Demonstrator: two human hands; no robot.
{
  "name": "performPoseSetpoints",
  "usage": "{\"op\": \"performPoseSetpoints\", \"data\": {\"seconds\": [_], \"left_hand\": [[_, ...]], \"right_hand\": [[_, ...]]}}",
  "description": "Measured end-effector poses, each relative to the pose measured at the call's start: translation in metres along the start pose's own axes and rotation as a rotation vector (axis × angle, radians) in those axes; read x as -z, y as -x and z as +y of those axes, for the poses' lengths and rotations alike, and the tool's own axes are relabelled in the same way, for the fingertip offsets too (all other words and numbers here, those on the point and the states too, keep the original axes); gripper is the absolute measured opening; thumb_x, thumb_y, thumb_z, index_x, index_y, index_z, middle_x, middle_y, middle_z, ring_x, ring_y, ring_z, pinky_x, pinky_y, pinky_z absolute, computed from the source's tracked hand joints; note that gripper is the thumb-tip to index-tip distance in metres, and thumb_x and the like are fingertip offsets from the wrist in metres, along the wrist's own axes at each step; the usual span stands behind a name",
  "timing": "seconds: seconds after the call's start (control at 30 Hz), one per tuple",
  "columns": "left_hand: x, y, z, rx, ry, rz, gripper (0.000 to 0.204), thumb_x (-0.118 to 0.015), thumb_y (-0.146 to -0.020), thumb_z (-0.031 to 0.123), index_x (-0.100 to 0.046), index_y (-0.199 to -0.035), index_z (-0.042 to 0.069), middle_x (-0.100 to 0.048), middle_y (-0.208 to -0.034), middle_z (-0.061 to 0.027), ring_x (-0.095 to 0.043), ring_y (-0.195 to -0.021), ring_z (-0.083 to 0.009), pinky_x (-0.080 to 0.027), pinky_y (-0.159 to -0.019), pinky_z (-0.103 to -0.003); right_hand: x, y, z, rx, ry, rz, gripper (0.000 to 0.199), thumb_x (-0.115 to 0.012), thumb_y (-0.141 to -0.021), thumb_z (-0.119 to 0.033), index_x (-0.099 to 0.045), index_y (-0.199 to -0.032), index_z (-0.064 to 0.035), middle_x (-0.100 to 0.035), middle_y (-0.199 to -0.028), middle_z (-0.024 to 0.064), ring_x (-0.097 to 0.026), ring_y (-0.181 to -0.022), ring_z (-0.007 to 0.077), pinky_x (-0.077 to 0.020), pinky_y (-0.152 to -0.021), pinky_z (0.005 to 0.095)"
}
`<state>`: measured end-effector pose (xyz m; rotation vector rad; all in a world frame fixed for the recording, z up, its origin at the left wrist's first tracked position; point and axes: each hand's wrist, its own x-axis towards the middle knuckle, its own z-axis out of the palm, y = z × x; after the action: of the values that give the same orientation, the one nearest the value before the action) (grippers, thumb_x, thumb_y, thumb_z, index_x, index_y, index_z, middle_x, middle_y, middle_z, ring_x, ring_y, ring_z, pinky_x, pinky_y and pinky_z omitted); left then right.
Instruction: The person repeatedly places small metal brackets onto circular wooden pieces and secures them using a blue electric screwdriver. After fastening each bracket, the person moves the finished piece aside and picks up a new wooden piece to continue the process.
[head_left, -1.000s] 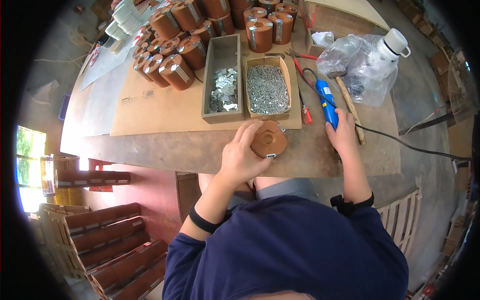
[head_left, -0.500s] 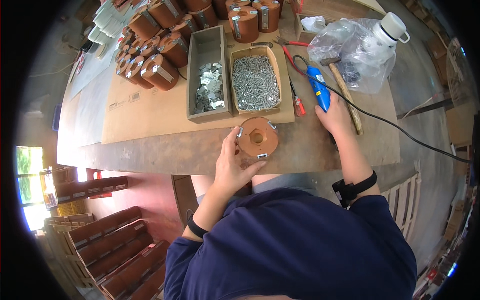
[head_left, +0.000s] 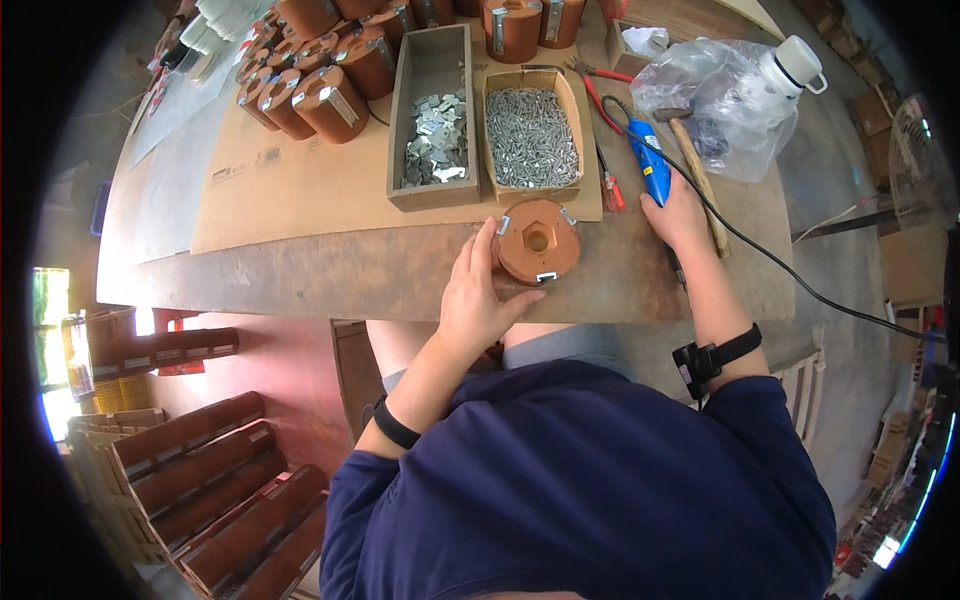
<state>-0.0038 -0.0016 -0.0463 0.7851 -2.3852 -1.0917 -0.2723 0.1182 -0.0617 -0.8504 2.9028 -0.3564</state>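
Brown tubes (head_left: 200,455): long, lying stacked low at the far left, below table height.
Cardboard sheet (head_left: 290,205): flat on the table (head_left: 640,285), partly covered by containers and cylinders.
Stacked cylinders (head_left: 330,105): reddish brown, heaped toward the back left, with metal strips down their sides.
Grey tray (head_left: 433,192): long and open-topped, with small flat metal pieces (head_left: 438,140) mostly toward its near end.
Left hand (head_left: 478,300): curved around the left side of a round brown block (head_left: 540,260), fingers against it, thumb by its near edge; whether it grips, I cannot tell.
Block position: on the table near the front edge, just in front of the cardboard box (head_left: 540,192); a recess with a central hole faces up, and metal clips sit around the rim.
Box contents: a mass of silvery screws (head_left: 533,135).
Pliers (head_left: 598,104): red-handled, right of the box.
Screwdriver (head_left: 613,192): red handle toward the person.
Right hand (head_left: 680,215): wrapped around a blue power tool (head_left: 652,170), well apart from the left hand.
Hammer (head_left: 703,180): wooden handle, just right of the tool.
Plastic bag (head_left: 740,120): clear, crumpled, beside a white bottle (head_left: 798,62).
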Motion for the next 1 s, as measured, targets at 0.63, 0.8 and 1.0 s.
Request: {"op": "performPoseSetpoints", "data": {"seconds": [0.63, 0.8, 1.0], "left_hand": [[0.023, -0.023, 0.034, -0.503, -0.300, 0.030, 0.068, -0.069, -0.058, 0.043, -0.049, -0.116, 0.013, -0.037, -0.125, -0.0156, -0.031, -0.117, -0.0385, -0.026, -0.094, -0.053], [0.022, -0.037, 0.038, -0.493, -0.365, -0.060, 0.078, -0.067, -0.057, 0.054, -0.046, -0.119, 0.012, -0.036, -0.125, -0.0177, -0.031, -0.117, -0.0387, -0.024, -0.095, -0.055], [0.025, -0.038, 0.039, -0.549, -0.399, -0.042, 0.072, -0.067, -0.059, 0.053, -0.050, -0.115, 0.011, -0.038, -0.124, -0.0186, -0.034, -0.115, -0.0384, -0.027, -0.094, -0.051]], "right_hand": [[0.003, 0.002, 0.002, 0.015, -0.029, 0.003, 0.067, -0.059, -0.072, -0.033, -0.031, -0.124, -0.0030, -0.054, -0.106, 0.0235, -0.054, -0.095, 0.0363, -0.0430, -0.082, 0.0423], [0.001, 0.003, -0.001, 0.029, -0.031, 0.012, 0.066, -0.059, -0.072, -0.033, -0.031, -0.124, -0.0032, -0.055, -0.102, 0.0240, -0.054, -0.093, 0.0366, -0.0436, -0.080, 0.0423], [0.005, 0.004, -0.002, 0.018, -0.037, 0.008, 0.065, -0.060, -0.072, -0.032, -0.033, -0.123, -0.0028, -0.055, -0.102, 0.0241, -0.054, -0.093, 0.0361, -0.0435, -0.081, 0.0423]]}}
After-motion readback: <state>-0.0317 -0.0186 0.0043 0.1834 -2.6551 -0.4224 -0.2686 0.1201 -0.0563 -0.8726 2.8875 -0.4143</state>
